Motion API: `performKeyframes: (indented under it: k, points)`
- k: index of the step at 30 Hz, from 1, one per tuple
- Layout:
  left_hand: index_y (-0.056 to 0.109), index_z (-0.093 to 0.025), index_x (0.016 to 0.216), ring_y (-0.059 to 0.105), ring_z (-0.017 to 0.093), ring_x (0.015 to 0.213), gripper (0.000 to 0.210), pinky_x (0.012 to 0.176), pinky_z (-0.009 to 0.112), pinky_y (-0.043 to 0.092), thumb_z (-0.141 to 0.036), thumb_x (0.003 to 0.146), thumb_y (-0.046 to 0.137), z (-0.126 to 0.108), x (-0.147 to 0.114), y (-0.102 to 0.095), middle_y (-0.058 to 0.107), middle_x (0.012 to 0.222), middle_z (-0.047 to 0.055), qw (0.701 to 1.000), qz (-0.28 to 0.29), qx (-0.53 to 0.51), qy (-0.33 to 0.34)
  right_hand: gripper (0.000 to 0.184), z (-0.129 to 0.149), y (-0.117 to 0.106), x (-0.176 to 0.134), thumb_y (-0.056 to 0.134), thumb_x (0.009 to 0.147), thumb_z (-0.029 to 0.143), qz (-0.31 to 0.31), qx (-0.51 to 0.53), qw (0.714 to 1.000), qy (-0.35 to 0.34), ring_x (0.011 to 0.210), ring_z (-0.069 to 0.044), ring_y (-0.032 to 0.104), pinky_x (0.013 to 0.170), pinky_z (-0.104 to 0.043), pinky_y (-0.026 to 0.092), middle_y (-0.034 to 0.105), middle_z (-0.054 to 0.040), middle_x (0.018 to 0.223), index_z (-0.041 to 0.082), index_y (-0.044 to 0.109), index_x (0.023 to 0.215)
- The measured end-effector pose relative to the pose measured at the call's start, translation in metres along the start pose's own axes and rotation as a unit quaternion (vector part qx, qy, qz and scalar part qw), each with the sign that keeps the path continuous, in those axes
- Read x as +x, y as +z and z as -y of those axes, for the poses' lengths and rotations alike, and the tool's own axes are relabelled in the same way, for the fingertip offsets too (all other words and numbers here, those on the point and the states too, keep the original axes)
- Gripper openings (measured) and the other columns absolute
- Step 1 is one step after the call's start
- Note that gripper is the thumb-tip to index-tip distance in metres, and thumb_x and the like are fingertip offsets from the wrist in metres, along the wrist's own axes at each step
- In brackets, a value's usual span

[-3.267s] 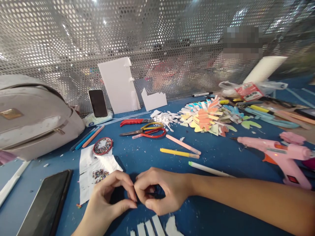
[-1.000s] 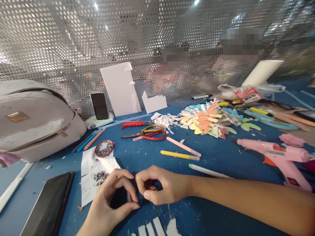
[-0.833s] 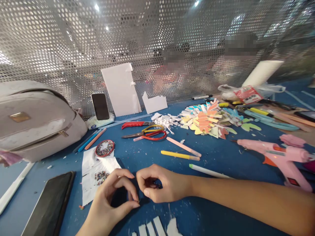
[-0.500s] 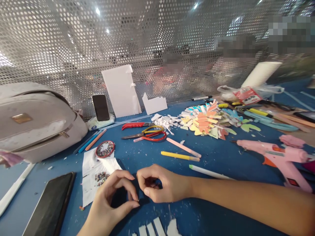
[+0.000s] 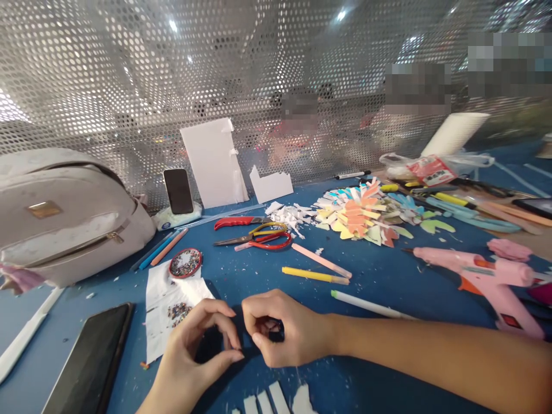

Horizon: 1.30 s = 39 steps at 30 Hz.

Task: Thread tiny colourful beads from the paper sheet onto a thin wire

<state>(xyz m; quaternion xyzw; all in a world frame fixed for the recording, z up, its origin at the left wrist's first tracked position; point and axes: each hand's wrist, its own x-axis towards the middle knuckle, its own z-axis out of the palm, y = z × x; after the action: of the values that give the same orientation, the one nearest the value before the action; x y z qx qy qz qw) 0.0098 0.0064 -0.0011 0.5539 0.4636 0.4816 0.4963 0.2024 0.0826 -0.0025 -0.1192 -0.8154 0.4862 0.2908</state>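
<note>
At the front of the blue table, my left hand point(image 5: 200, 351) curves its fingers, with thumb and a fingertip brought together in a pinch. Anything between them is too small to make out. My right hand point(image 5: 287, 328) faces it, a little apart, fingers curled with the thumb pressed against them; what they hold, if anything, is hidden. Beside the left hand lies a white tissue point(image 5: 159, 322) with a small pile of coloured beads point(image 5: 178, 312). A red-rimmed round dish point(image 5: 185, 263) of similar beads rests on its upper part. Cut white strips point(image 5: 278, 397) lie below both hands.
Left are a backpack point(image 5: 64, 213) and a dark phone point(image 5: 88, 356). Scissors point(image 5: 259, 237), a yellow marker point(image 5: 313, 275) and coloured paper scraps point(image 5: 356, 213) lie ahead. A pink glue gun point(image 5: 487, 270) sits right. A perforated metal screen point(image 5: 241, 75) stands behind.
My right hand has turned slightly, and its thumb has come down a little. My left hand keeps nearly the same pose. Objects on the table have not moved.
</note>
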Motion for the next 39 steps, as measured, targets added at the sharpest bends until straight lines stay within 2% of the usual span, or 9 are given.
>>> performKeyframes:
  k: [6,10,14,17,21,24,27,32,39]
  points:
    - [0.060,-0.021,0.098,0.061,0.013,0.067,0.029,0.069,0.025,0.048,-0.017,0.076,0.077,0.001,0.000,0.001,0.069,0.070,-0.004,1.000,-0.004,0.020,0.004,0.013,0.005,0.002,0.000,0.048,0.068,0.008,-0.018,-0.058,0.997,-0.038,0.055,-0.006,0.037,0.052,-0.018,0.032,0.046,0.0043,0.069,0.019,0.041,0.070]
    - [0.062,-0.022,0.096,0.062,0.013,0.068,0.027,0.068,0.024,0.050,-0.018,0.076,0.078,0.004,0.000,0.000,0.069,0.070,-0.005,0.999,-0.006,0.039,0.014,0.012,0.007,0.003,0.000,0.047,0.070,0.010,-0.006,-0.104,0.993,-0.053,0.056,-0.007,0.038,0.053,-0.018,0.033,0.047,0.0034,0.071,0.020,0.040,0.071]
    - [0.063,-0.023,0.096,0.065,0.012,0.068,0.024,0.068,0.023,0.052,-0.017,0.078,0.077,0.008,0.001,-0.006,0.071,0.072,-0.004,0.995,0.026,0.087,0.040,0.009,0.004,0.005,-0.002,0.048,0.074,0.013,0.002,-0.141,0.987,-0.072,0.058,-0.008,0.039,0.054,-0.019,0.031,0.049,0.0026,0.073,0.020,0.042,0.073]
    - [0.064,-0.022,0.094,0.067,0.013,0.067,0.021,0.068,0.023,0.054,-0.017,0.079,0.077,0.010,0.001,-0.010,0.072,0.072,-0.003,0.989,0.043,0.123,0.062,0.008,0.003,0.005,-0.003,0.048,0.075,0.013,0.010,-0.156,0.985,-0.072,0.059,-0.009,0.039,0.054,-0.020,0.031,0.050,0.0022,0.074,0.020,0.044,0.073]
    - [0.065,-0.021,0.089,0.067,0.014,0.067,0.016,0.066,0.023,0.055,-0.018,0.079,0.077,0.010,0.003,-0.011,0.072,0.072,-0.002,0.989,0.023,0.126,0.070,0.009,0.002,0.005,-0.004,0.050,0.073,0.012,0.016,-0.151,0.986,-0.064,0.059,-0.008,0.040,0.055,-0.019,0.031,0.049,0.0031,0.073,0.020,0.044,0.074]
    - [0.066,-0.021,0.086,0.066,0.013,0.066,0.013,0.066,0.022,0.054,-0.017,0.079,0.076,0.008,0.003,-0.010,0.072,0.072,-0.002,0.988,0.030,0.132,0.073,0.010,0.003,0.005,-0.004,0.051,0.073,0.012,0.010,-0.150,0.987,-0.058,0.059,-0.008,0.039,0.055,-0.019,0.031,0.049,0.0041,0.073,0.020,0.045,0.074]
    - [0.067,-0.021,0.085,0.065,0.013,0.065,0.013,0.065,0.021,0.052,-0.019,0.078,0.078,0.005,0.003,-0.006,0.072,0.071,-0.002,0.989,0.034,0.132,0.057,0.009,0.004,0.004,-0.003,0.053,0.075,0.012,0.008,-0.135,0.989,-0.055,0.060,-0.007,0.041,0.056,-0.018,0.032,0.049,0.0041,0.074,0.019,0.047,0.075]
    - [0.067,-0.021,0.081,0.063,0.013,0.064,0.017,0.066,0.021,0.049,-0.021,0.073,0.082,0.000,0.002,0.002,0.068,0.065,-0.005,0.995,-0.013,0.100,0.001,0.007,0.008,0.001,-0.001,0.056,0.080,0.014,0.018,-0.121,0.992,-0.041,0.059,-0.007,0.040,0.057,-0.018,0.033,0.048,0.0039,0.074,0.018,0.051,0.077]
    - [0.066,-0.019,0.077,0.062,0.013,0.060,0.020,0.062,0.021,0.046,-0.022,0.069,0.084,0.008,0.004,0.001,0.067,0.059,-0.005,0.997,-0.037,0.066,-0.018,0.003,0.009,-0.001,-0.002,0.057,0.087,0.016,0.035,-0.121,0.992,0.013,0.059,-0.008,0.044,0.058,-0.018,0.036,0.052,0.0030,0.076,0.018,0.056,0.089]
